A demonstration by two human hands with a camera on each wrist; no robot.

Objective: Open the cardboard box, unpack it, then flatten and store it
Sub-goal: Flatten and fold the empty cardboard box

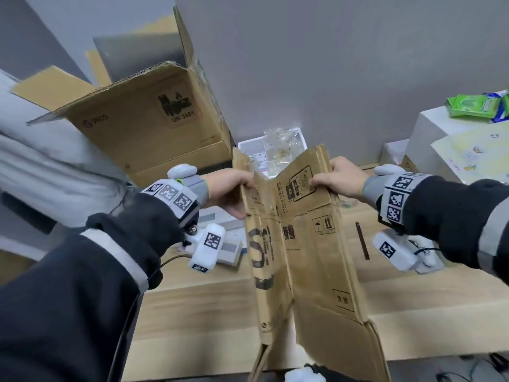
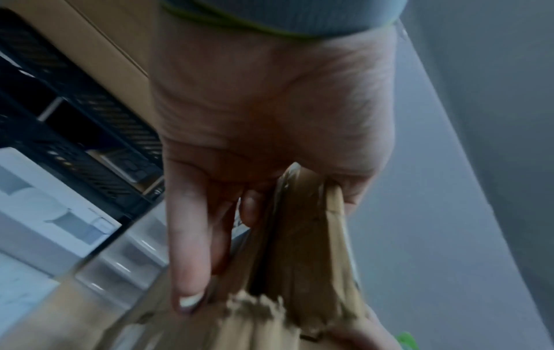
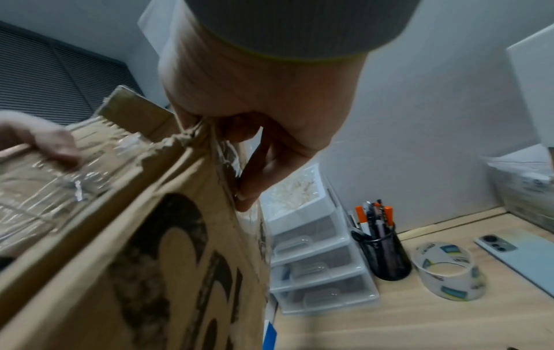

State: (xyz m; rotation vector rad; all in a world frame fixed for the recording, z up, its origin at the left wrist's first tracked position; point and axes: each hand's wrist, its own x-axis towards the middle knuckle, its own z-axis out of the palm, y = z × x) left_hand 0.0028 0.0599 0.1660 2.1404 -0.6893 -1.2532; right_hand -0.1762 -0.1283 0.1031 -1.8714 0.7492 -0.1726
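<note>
- Flattened cardboard box (image 1: 305, 244): held upright in the air above the tabletop (image 1: 192, 312), folded along a middle crease, printed side facing me, its lower flaps hanging past the near edge
- My left hand (image 1: 228, 193): grip clamped on the box's upper left edge, thumb on the near face and fingers (image 2: 188, 236) curled round behind
- My right hand (image 1: 340, 177): grip clamped on the upper right edge, fingers (image 3: 257, 180) pinching the layered card near a strip of clear tape
- Large open carton (image 1: 143, 117): stands at the back left, flaps raised, marked UN 3481
- Clear drawer unit (image 3: 315, 255): against the wall behind the held box, a white tray with crumpled plastic on top
- Black mesh pen holder (image 3: 383, 251): just beside the drawers, pens and markers upright in it
- Roll of clear tape (image 3: 446, 272): on the tabletop near the pen holder
- Phone (image 3: 515, 255): face down beside the tape
- Green packets (image 1: 476, 106): on a white box, far right
</note>
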